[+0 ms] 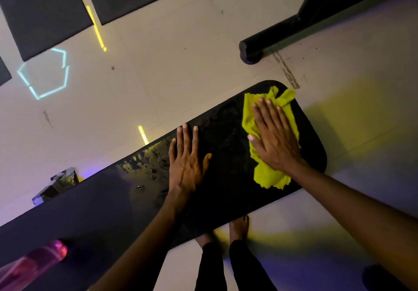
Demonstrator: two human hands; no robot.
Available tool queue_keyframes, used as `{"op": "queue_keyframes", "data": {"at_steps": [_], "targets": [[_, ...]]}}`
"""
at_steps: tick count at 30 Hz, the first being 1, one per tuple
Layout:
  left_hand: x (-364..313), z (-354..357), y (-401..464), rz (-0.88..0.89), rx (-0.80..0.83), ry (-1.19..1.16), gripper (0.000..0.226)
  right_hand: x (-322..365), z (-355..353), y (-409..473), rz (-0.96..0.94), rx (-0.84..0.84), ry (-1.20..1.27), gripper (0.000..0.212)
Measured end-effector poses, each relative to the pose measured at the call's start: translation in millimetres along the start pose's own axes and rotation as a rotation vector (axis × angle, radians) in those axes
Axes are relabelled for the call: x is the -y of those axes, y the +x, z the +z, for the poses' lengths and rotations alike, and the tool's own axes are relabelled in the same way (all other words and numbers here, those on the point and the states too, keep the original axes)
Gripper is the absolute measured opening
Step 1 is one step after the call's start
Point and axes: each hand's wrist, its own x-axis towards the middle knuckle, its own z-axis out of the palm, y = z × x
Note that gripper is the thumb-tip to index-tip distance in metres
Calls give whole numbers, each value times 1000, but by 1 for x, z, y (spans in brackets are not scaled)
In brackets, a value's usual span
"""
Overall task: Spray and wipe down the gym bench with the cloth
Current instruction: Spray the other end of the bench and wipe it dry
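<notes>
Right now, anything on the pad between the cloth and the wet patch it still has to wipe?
Yes: the left hand lies flat on the bench pad, between the yellow cloth under the right hand and the droplets farther along. The pink bottle sits at the pad's near edge, beyond the droplets.

Crumpled yellow-green cloth (267, 173) on seemingly wet bench (226, 177)

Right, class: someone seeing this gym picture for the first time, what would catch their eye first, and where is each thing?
The bright yellow-green cloth stands out most, pressed flat under the right hand at the far right end of the black bench. Next, the left hand rests flat, fingers spread, on the bench beside it, with wet droplets glistening just to its left. A glowing cyan hexagon outline lights the floor at upper left.
</notes>
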Motion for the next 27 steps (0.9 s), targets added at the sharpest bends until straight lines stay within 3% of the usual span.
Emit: {"op": "queue_keyframes", "data": {"at_steps": [4,7,9,14,17,21,27], "targets": [[12,2,-9,-14,12,46,77,20,2,14,338,-39,19,77],[12,6,-9,-10,-2,64,77,52,0,48,446,-51,47,75],[12,7,-9,-6,-15,54,77,69,1,66,357,-32,56,74],[14,5,-15,-29,-26,8,77,75,8,45,-89,28,16,75],[18,5,-17,-13,4,8,76,53,11,-6,-142,52,-9,81],[26,7,-18,13,19,30,75,51,11,-23,67,21,1,80],[19,11,-18,-20,-2,55,75,106,10,46,360,-30,28,78]]}}
